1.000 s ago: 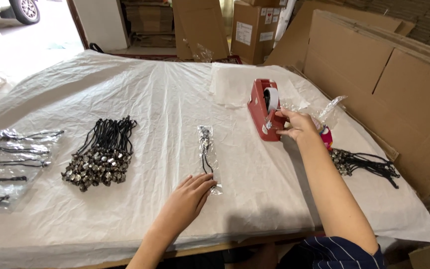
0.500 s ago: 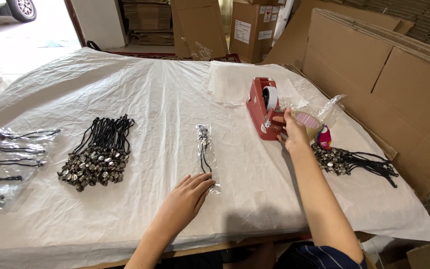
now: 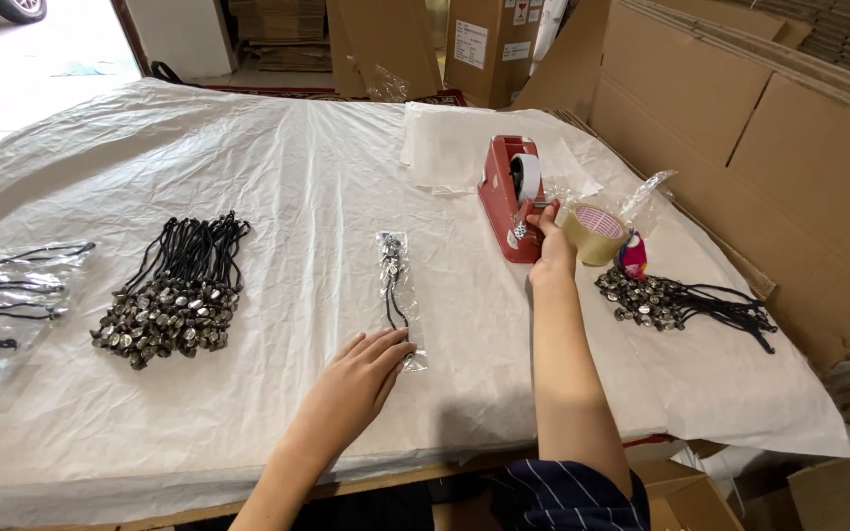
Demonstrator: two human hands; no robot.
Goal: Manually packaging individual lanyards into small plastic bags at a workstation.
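Near the front edge of the table (image 3: 504, 393), the left hand (image 3: 361, 372) lies flat and open, fingertips on the end of a small clear bag (image 3: 397, 295) with a black cord inside. Farther back, toward the right edge, the right hand (image 3: 551, 244) pinches the front of a red tape holder (image 3: 506, 197). A tape roll (image 3: 594, 234) sits just beside it.

Table (image 3: 464, 472) covered by a wrinkled white plastic sheet (image 3: 327, 157). On it: pile of black cords with metal charms (image 3: 174, 295) left of centre, bagged cords (image 3: 2, 305) at far left edge, one slim clear bag with a cord (image 3: 397, 290) mid-table, red tape dispenser (image 3: 507, 197) and a roll of clear tape (image 3: 592, 234) just beside it, second charm-cord bundle (image 3: 681, 300) at right, stack of white sheets (image 3: 455, 147) behind the dispenser.
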